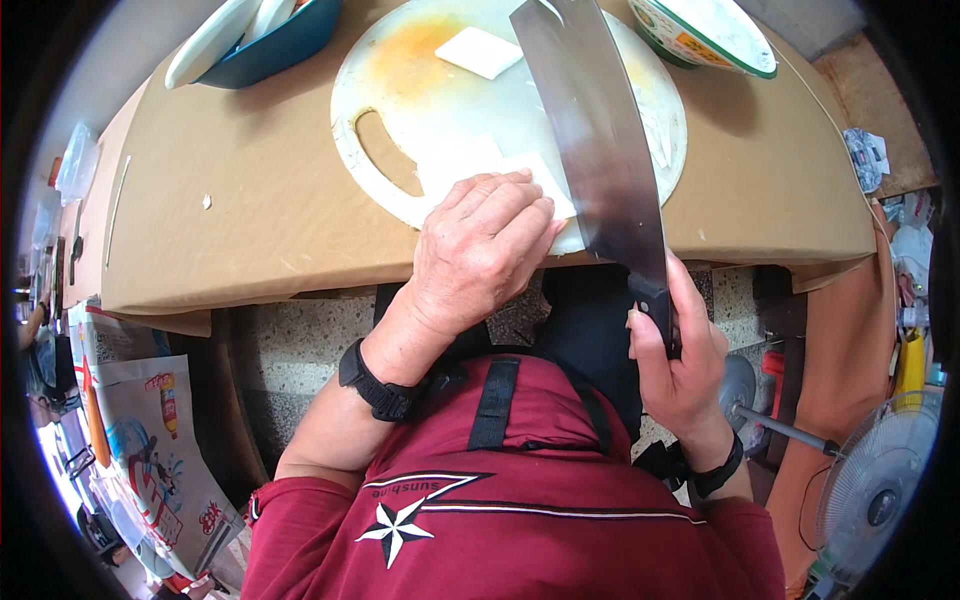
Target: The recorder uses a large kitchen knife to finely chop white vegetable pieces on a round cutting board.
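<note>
A round white plastic cutting board (pixel 450 112) lies on the table, orange stains on its face and a handle slot at its left. With bent fingers, my left hand (pixel 487 240) holds down a white food slab (pixel 540 176) near the board's front edge. Another flat white piece (pixel 457 157) lies beside it, its outline washed out by glare. Farther back sits a separate white slab (pixel 480 52). My right hand (pixel 679 345) grips the black handle of a cleaver (pixel 600 127). Its broad blade extends over the board, just right of the held slab. Thin white strips (pixel 657 139) lie right of the blade.
Brown sheeting covers the table (pixel 262 195). At the back left stands a blue basin (pixel 270 49) holding white dishes. A green-rimmed patterned bowl (pixel 705 37) with white contents is at the back right. A fan (pixel 877 502) stands low on the right; a printed bag (pixel 150 450) is at left.
</note>
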